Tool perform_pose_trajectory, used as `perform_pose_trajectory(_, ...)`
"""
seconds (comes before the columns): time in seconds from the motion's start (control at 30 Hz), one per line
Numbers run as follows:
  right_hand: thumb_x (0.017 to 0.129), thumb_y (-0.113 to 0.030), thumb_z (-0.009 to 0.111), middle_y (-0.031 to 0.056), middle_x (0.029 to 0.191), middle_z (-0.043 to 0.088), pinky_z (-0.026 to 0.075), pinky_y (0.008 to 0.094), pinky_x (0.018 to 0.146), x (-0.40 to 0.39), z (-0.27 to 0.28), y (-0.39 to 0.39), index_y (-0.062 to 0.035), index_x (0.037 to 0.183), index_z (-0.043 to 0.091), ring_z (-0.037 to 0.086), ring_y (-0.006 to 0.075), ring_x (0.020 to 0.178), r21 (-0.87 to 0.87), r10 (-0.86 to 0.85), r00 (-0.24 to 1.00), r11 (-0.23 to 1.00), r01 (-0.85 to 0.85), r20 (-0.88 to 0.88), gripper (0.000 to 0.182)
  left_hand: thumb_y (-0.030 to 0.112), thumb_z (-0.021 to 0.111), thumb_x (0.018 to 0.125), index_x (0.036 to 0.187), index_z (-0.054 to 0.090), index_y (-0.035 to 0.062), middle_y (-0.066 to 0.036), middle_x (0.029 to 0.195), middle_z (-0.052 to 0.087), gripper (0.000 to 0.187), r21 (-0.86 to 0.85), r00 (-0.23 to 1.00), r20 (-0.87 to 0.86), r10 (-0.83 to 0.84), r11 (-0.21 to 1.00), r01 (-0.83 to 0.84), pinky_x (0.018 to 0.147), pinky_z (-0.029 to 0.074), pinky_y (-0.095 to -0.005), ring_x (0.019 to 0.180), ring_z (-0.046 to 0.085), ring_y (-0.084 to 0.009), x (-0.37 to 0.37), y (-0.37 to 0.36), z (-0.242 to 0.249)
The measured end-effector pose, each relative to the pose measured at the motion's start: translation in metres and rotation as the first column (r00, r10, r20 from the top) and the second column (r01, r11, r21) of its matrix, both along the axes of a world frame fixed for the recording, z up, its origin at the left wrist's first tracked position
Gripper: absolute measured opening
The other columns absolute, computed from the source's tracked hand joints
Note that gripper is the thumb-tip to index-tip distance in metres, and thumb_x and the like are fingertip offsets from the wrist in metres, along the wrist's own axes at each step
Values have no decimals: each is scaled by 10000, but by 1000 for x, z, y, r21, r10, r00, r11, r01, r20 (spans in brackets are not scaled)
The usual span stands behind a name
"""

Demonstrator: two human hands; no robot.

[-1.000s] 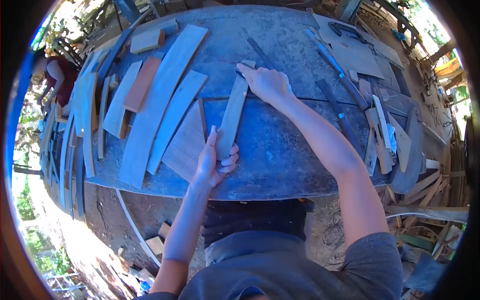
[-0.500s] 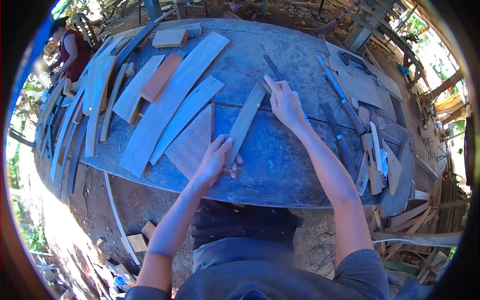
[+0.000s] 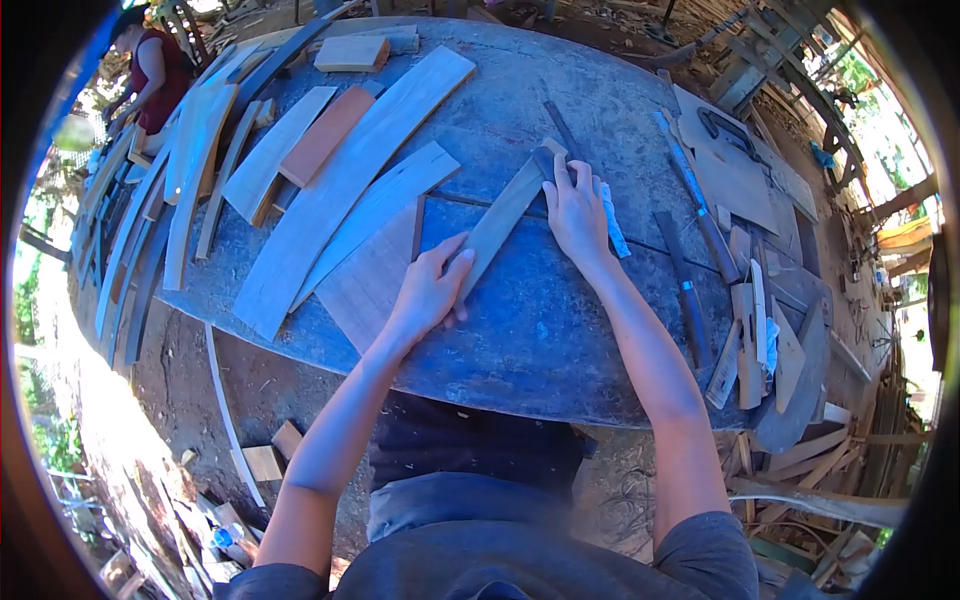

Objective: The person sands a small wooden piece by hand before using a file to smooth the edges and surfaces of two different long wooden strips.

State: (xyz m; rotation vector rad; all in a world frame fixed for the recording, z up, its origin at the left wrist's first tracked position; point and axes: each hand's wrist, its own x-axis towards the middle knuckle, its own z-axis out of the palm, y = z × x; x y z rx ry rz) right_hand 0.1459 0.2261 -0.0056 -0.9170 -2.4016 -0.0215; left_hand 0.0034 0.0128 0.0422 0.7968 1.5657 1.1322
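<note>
A narrow wooden strip [image 3: 505, 217] lies slanted over the blue-grey tabletop [image 3: 540, 330]. My left hand [image 3: 435, 285] is closed round its near end, thumb on top. At the far end, my right hand [image 3: 577, 215] grips a small dark flat piece [image 3: 546, 162] against the strip; what exactly it is, I cannot make out. A thin dark bar [image 3: 562, 128] lies just beyond my right fingers. Beside that hand is a white and blue strip [image 3: 612, 222]. Left of my left hand lies a wide wooden piece [image 3: 375, 265].
Long boards [image 3: 350, 200] and a reddish block [image 3: 327, 135] lie on the left. A black clamp [image 3: 722, 128], long-handled tools [image 3: 700, 210] and wood offcuts [image 3: 748, 340] are on the right. A person in a red top [image 3: 160, 75] is at the far left.
My right hand has turned, its fingers now curled over the dark piece at the strip's far end. The strip slants more to the right. The whole view has shifted slightly.
</note>
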Motion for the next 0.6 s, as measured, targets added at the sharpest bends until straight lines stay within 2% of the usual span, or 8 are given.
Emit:
perform_pose_trajectory(0.07, 985, -172, 587, 188, 1166, 516, 523, 443, 831, 2, 3, 9, -27, 1423, 473, 544, 356, 1037, -29, 5, 998, 1000, -4, 56, 475, 288, 700, 921, 1491, 399, 29, -155, 896, 697, 694, 0, 952, -305, 32, 999, -34, 569, 561, -325, 622, 679, -226, 3, 4, 12)
perform_pose_trajectory(0.1, 997, -208, 568, 203, 1123, 551, 535, 460, 793, 2, 3, 12, -53, 1440, 468, 584, 370, 990, -16, 27, 995, 1000, -26, 93, 479, 288, 700, 921, 1491, 399, 29, -155, 896, 697, 694, 1, 953, -303, 31, 999, -33, 569, 561, -325, 622, 679, -226, 2, 5, 1)
perform_pose_trajectory(0.17, 1009, -244, 548, 218, 1079, 587, 548, 477, 755, 1, 11, 19, -78, 1456, 463, 624, 383, 943, -8, 52, 990, 999, -51, 129, 484, 248, 775, 844, 1476, 449, 52, -199, 1127, 692, 737, 328, 611, -767, 196, 938, 110, 870, 561, -365, 976, 707, -288, -5, 5, -29)
perform_pose_trajectory(0.23, 1032, -328, 483, 234, 952, 645, 558, 509, 695, 5, 28, 27, -152, 1474, 462, 678, 414, 806, -190, 49, 968, 982, -2, 247, 476, 219, 775, 832, 1454, 473, 42, -220, 1194, 669, 714, 249, 737, -664, 123, 966, 63, 952, 518, -390, 1084, 665, -320, -3, 6, -17)
perform_pose_trajectory(0.27, 1031, -372, 452, 215, 846, 668, 562, 520, 649, 6, 19, 32, -219, 1475, 468, 685, 430, 705, -120, 38, 980, 993, -15, 193, 470, 189, 776, 820, 1433, 497, 32, -241, 1261, 646, 691, 170, 842, -536, 63, 985, 34, 1033, 474, -415, 1191, 622, -352, 0, 7, -11)
perform_pose_trajectory(0.37, 1016, -349, 478, 200, 835, 674, 566, 514, 620, -9, 17, 6, -213, 1461, 482, 685, 409, 683, -192, -32, 990, 980, 58, 136, 466, 171, 754, 821, 1418, 504, 15, -249, 1285, 633, 665, 148, 871, -485, 74, 989, -2, 1015, 485, -399, 1181, 630, -356, 2, 9, -9)
perform_pose_trajectory(0.53, 997, -321, 500, 209, 768, 666, 547, 513, 560, 0, 43, -100, -201, 1390, 562, 673, 392, 622, -307, 286, 949, 922, -235, 133, 416, 179, 744, 816, 1399, 518, -5, -249, 1254, 648, 651, 168, 859, -506, 81, 986, 6, 989, 496, -410, 1157, 643, -357, -5, 11, -18)
perform_pose_trajectory(0.6, 991, -322, 510, 205, 753, 656, 543, 511, 549, -3, 30, -53, -209, 1386, 573, 667, 391, 609, -221, 164, 977, 966, -130, 139, 416, 186, 744, 814, 1400, 513, -10, -250, 1244, 651, 660, 134, 866, -497, 55, 991, 13, 985, 496, -415, 1151, 645, -358, 0, 7, -18)
